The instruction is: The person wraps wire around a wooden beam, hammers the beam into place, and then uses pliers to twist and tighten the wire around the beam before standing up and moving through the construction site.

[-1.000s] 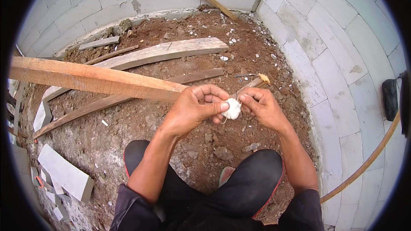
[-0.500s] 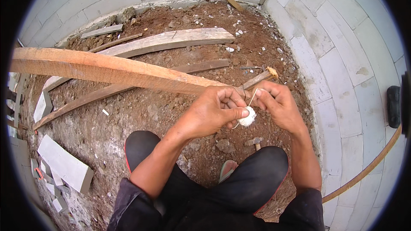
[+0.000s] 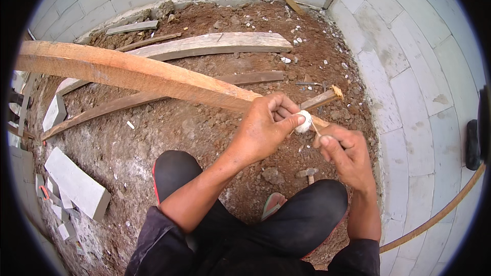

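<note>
My left hand [image 3: 269, 125] pinches a small white ball of string [image 3: 303, 121] between thumb and fingers. A short strand of string [image 3: 315, 130] runs from the ball down to my right hand [image 3: 343, 152], whose thumb and forefinger are closed on it. Behind both hands lies the end of a long orange-brown timber beam [image 3: 153, 78], which comes in from the left; my left hand covers part of it. A shorter piece of wood with a splintered, yellowish end [image 3: 336, 92] sticks out just beyond the hands.
A hammer [image 3: 309, 173] lies on the soil between my knees and hands. Weathered planks [image 3: 225, 44] lie farther off. Pale blocks [image 3: 76, 183] rest at the left. Block walls [image 3: 404, 97] stand at the back and right, with a wooden strip [image 3: 434, 218] leaning at the right.
My right hand has moved down and to the right, drawing the strand away from the ball. My left hand has shifted slightly right and up with the ball. The view has shifted a little.
</note>
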`<state>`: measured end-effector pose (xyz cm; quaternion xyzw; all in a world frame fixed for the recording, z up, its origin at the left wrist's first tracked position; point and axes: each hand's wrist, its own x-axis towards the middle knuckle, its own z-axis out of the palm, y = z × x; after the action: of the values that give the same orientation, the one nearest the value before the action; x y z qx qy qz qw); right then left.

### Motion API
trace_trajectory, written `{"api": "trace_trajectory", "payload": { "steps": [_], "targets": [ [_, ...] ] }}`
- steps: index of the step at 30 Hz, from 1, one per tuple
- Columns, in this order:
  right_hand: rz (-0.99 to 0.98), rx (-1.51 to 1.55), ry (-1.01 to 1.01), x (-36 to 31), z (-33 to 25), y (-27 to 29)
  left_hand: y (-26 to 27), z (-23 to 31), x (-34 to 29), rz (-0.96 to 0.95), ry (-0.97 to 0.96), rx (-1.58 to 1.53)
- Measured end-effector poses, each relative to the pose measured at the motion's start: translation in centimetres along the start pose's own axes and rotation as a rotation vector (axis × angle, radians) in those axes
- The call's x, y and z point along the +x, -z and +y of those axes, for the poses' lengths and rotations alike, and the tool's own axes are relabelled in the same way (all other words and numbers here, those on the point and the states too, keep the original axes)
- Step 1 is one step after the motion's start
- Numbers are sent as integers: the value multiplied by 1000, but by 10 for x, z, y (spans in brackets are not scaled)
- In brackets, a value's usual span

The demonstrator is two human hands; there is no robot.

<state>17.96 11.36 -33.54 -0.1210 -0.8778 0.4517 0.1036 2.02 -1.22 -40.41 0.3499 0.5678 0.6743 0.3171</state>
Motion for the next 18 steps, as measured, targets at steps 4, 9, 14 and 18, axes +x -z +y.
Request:
{"api": "trace_trajectory", "payload": {
  "steps": [4,9,14,18],
  "targets": [
    [-283,69,-109,0,26,-17,-3,10,0,10,115,-271],
    [-106,219,-242,11,53,16,-16,16,3,-129,190,-283],
    [1,69,-42,22,39,46,-23,16,6,-264,189,-128],
    [123,-27,-20,8,27,43,-42,6,9,-57,87,-145]
  ]
}}
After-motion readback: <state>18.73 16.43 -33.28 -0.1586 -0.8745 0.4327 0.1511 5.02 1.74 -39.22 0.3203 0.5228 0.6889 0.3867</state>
